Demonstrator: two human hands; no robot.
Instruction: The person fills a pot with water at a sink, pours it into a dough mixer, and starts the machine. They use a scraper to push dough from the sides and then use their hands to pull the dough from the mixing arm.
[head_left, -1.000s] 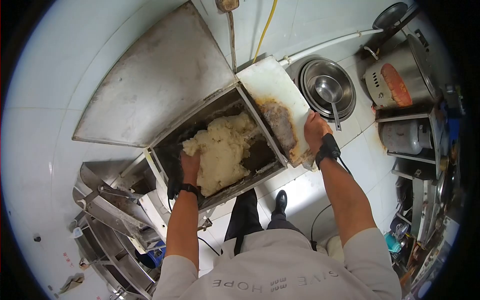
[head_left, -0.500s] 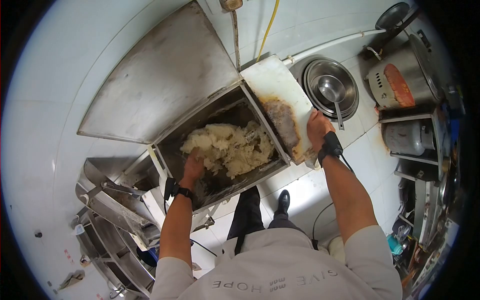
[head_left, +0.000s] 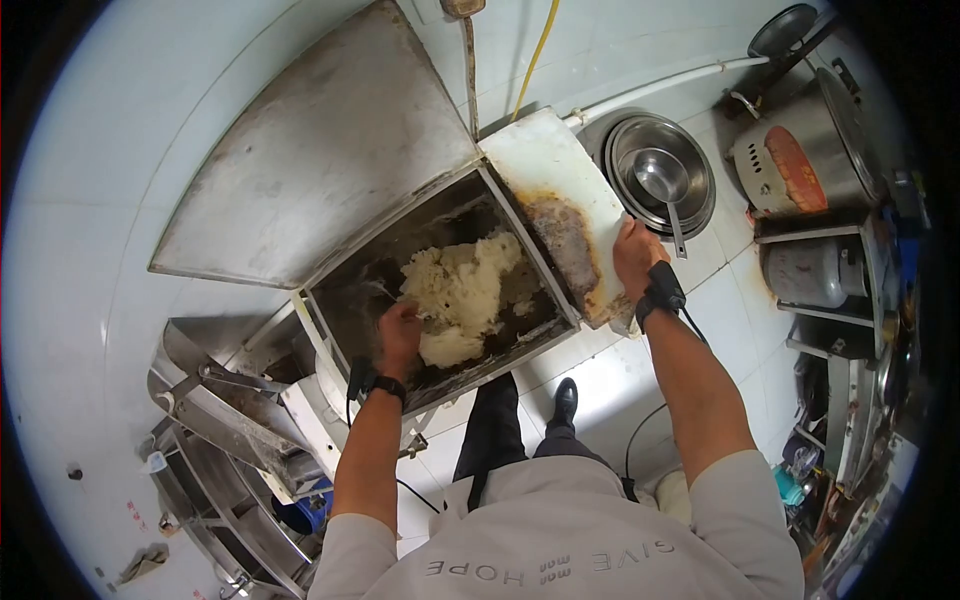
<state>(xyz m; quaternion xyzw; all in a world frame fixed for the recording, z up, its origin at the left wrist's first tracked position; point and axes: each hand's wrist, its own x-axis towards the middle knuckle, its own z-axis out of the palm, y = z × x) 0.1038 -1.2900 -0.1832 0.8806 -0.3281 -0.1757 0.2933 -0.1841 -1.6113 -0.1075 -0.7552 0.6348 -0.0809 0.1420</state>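
A pale, lumpy mass of dough lies in the metal tub of a dough mixer. Reaching into the tub, my left hand is at the near left edge of the dough, its fingers curled in; what they pinch, if anything, cannot be made out. My right hand grips the right edge of the mixer's white, rust-stained housing, with some fingers hidden along its side. The tub's broad metal lid stands raised behind it.
Nested steel bowls with a ladle stand right of the housing. Farther right are a large metal pot and a loaded rack. Metal chutes are at left. A yellow cable hangs behind.
The dough has shifted and gathered into a more compact lump, changing shape. My left hand has moved slightly right and nearer to me, its fingers now curled. My right hand has stayed put.
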